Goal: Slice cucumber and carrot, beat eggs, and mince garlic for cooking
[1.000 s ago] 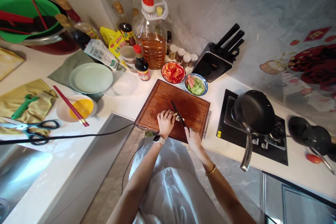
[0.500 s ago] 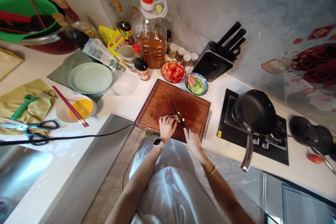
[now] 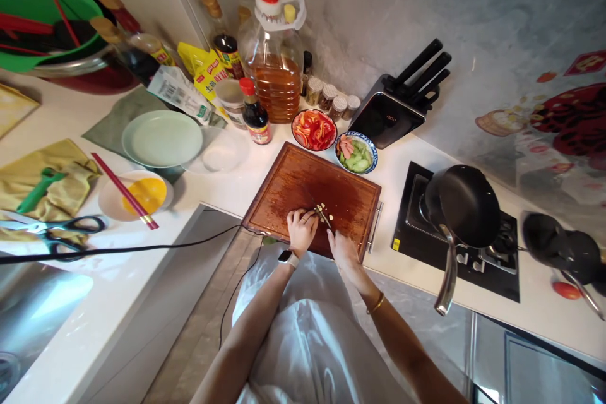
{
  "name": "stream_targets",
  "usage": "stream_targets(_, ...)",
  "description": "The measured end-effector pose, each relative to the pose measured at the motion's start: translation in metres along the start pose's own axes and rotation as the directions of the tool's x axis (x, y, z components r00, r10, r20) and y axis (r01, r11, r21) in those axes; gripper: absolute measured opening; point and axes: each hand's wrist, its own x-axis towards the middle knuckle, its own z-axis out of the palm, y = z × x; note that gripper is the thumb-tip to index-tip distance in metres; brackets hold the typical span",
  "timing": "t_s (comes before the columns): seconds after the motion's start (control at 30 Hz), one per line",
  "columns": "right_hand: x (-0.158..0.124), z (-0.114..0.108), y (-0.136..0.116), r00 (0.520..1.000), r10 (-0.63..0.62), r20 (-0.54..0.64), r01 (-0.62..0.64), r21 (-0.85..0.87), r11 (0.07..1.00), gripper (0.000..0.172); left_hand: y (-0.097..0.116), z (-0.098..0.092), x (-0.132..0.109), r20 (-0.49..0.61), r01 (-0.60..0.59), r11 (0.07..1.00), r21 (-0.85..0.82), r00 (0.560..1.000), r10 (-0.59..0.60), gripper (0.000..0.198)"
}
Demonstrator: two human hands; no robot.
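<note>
Near the front of the wooden cutting board (image 3: 341,188), my right hand (image 3: 344,251) is closed around the handle of a kitchen knife (image 3: 324,218). The blade points away to the upper left and lies right beside the fingertips of my left hand (image 3: 302,227). Those left fingers are curled down on the board, pressing on what looks like garlic, mostly hidden beneath them. Small pale garlic pieces (image 3: 331,218) lie scattered along the blade.
Behind the board are a bowl of sliced red pepper (image 3: 314,129), a bowl of green and pink slices (image 3: 356,153) and a knife block (image 3: 388,110). A frying pan (image 3: 461,205) sits on the stove at right. At left are a beaten-egg bowl (image 3: 146,196) with chopsticks and scissors (image 3: 76,225).
The knife blade has tilted and shows less of its dark side. More pale pieces are visible around it. Both hands stay in nearly the same place; the view has shifted slightly.
</note>
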Motion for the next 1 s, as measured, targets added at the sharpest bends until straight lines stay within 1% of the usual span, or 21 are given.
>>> stream_targets(0.1,0.008,0.008,-0.001,0.999,-0.016,-0.035,0.018,0.049,0.999,0.044,0.000,-0.001,0.001,0.001,-0.002,1.000,0.001,1.000,0.002,0.020)
stream_targets(0.2,0.014,0.015,0.005,0.997,-0.045,-0.070,0.053,0.106,0.993,0.044,0.000,0.000,0.000,-0.006,-0.006,1.000,-0.011,1.000,0.006,0.019)
stream_targets(0.33,0.012,0.012,0.013,0.996,-0.044,-0.084,0.055,0.135,0.989,0.046,-0.002,-0.004,-0.002,-0.013,0.001,1.000,-0.027,1.000,-0.001,0.021)
stream_targets(0.47,0.002,0.007,0.016,0.996,-0.059,-0.070,0.066,0.100,0.993,0.047,-0.005,-0.008,-0.005,-0.018,0.020,0.999,-0.032,1.000,-0.021,0.020)
stream_targets(0.57,-0.003,0.007,0.013,0.997,-0.060,-0.046,0.063,0.060,0.996,0.049,-0.007,-0.008,-0.005,-0.020,0.032,0.999,-0.029,0.999,-0.033,0.019)
stream_targets(0.8,-0.005,0.000,0.001,1.000,-0.026,-0.007,0.026,0.001,1.000,0.048,-0.004,0.000,-0.001,-0.068,-0.033,0.999,-0.021,0.997,0.032,0.016)
stream_targets(1.0,-0.002,-0.003,-0.005,1.000,0.001,0.000,-0.001,-0.022,1.000,0.048,-0.004,0.004,-0.005,-0.065,-0.039,0.999,-0.037,0.997,0.037,0.015)
